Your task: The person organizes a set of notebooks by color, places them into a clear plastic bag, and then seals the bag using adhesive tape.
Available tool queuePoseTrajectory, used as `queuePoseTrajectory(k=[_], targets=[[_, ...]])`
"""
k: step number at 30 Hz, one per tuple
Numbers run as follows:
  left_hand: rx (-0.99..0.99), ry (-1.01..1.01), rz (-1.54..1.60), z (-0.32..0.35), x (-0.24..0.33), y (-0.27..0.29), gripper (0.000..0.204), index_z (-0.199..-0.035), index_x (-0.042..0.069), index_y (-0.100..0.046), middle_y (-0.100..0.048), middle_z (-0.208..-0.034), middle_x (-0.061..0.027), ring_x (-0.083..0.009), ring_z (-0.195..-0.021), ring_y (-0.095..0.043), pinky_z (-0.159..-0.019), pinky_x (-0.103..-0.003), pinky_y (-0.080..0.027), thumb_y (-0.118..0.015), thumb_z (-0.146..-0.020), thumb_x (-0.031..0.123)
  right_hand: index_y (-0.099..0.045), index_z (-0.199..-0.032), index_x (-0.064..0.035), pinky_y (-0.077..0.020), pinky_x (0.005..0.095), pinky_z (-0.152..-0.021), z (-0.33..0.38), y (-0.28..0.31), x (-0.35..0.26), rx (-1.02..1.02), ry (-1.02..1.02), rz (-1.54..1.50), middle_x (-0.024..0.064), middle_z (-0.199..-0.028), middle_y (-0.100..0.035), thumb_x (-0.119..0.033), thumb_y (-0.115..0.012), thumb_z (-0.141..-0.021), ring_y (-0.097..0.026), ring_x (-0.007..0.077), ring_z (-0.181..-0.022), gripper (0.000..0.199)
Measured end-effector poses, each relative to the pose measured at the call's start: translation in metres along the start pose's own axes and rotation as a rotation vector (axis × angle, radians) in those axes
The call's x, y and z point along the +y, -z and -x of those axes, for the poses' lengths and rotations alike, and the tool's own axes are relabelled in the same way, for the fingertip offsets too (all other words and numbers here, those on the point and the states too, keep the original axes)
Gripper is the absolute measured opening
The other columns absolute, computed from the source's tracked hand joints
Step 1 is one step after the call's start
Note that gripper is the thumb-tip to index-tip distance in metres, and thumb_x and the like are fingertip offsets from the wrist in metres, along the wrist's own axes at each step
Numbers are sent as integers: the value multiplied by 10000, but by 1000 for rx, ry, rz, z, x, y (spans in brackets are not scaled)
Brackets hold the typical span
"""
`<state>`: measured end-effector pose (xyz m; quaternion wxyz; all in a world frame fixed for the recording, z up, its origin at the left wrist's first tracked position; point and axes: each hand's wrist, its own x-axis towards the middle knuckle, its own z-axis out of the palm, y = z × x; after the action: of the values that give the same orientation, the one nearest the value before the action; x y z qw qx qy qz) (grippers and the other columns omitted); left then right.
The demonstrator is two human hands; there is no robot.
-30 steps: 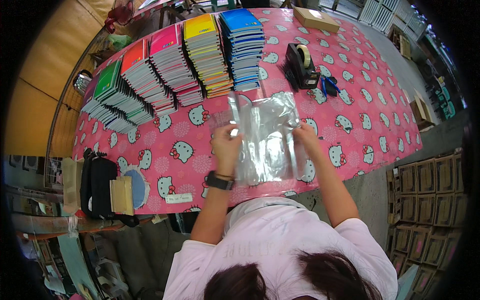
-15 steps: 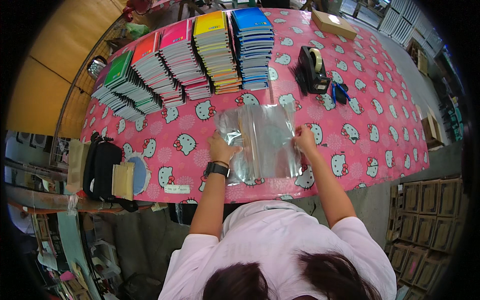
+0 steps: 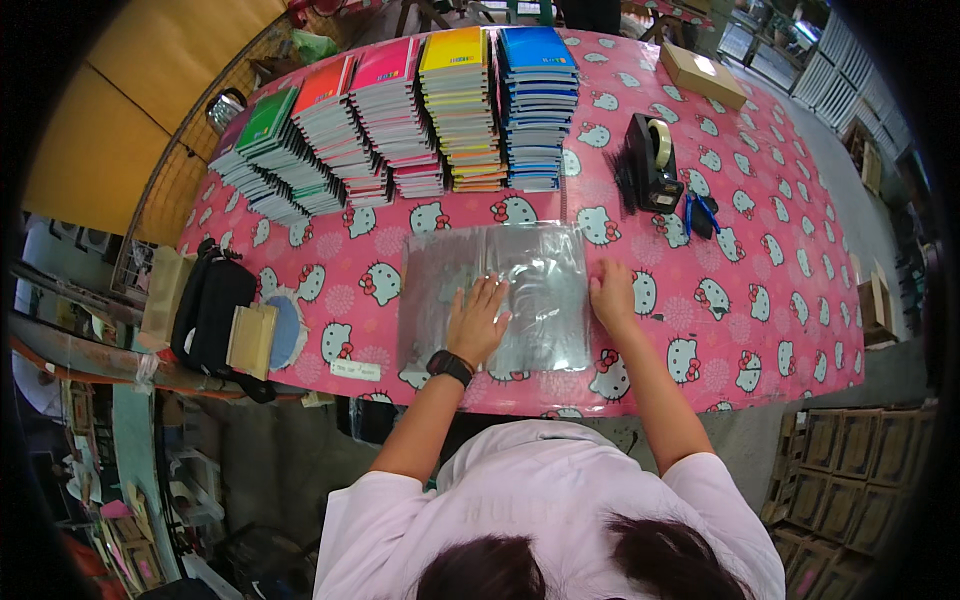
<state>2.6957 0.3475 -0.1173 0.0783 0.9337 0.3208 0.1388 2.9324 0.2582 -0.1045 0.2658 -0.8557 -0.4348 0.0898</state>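
A clear plastic sheet [image 3: 540, 335] lies spread on the pink cartoon-print tablecloth in front of me, with glossy creases across its right half. My left hand [image 3: 478, 322], a dark watch on its wrist, rests flat on the middle of the sheet with its fingers apart. At the sheet's right edge is my right hand [image 3: 612, 292], its fingers curled closed on that edge. Beyond the sheet stand tall stacks of spiral notebooks, among them a blue stack [image 3: 540, 110], a yellow stack [image 3: 458, 120] and a pink stack [image 3: 395, 120].
A black tape dispenser [image 3: 655, 165] and blue-handled cutters [image 3: 702, 215] sit at the right. Farther back is a flat brown box [image 3: 702, 75]. A black bag [image 3: 213, 315] and a round blue pad [image 3: 288, 333] lie at the left edge. Cartons [image 3: 850, 480] are piled beyond the table's right front.
The plastic sheet has gone from raised and creased to spread flatter, extending farther left. My left hand has moved from its left side onto its middle, fingers spread. My right hand stays by the right edge.
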Motion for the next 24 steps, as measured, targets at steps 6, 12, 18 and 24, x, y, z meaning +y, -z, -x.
queuePoseTrajectory(k=[6, 12, 18, 24], targets=[[-43, 50, -22, -3, 7, 0, 677, -1379, 119, -304, -266, -1441, -110, -249, -1325, -255, -1046, -508, -200, -524, -821, 435, -316, -1372, -112, -174, 513, -1057, 19, -30, -37, -82, 424, 345, 125, -1434, -275, -424, -481, -848, -199, 327, -1338, 632], [-36, 31, 58, 5, -20, 11, 710, -1365, 109, -329, -268, -1439, -112, -267, -1331, -236, -1051, -511, -189, -530, -804, 494, -279, -1394, -125, -133, 533, -1060, 17, -39, -35, -80, 407, 357, 98, -1460, -234, -507, -427, -852, -178, 290, -1355, 679], [4, 459, -30, 38, -123, 49, 699, -1355, 100, -337, -270, -1436, -119, -275, -1330, -231, -1043, -532, -189, -535, -805, 483, -252, -1404, -123, -117, 519, -1068, 17, -33, -49, -189, 348, 370, 107, -1465, -216, -479, -454, -838, -159, 302, -1358, 698], [504, 537, 6, 78, -237, 106, 447, -1168, 53, -519, -433, -1293, -156, -321, -1232, -351, -1011, -504, -259, -551, -829, 343, -489, -1187, -52, -326, 451, -967, -18, -21, -157, 69, 549, 174, 165, -1227, -468, -200, -635, -724, -413, 339, -1161, 508]])
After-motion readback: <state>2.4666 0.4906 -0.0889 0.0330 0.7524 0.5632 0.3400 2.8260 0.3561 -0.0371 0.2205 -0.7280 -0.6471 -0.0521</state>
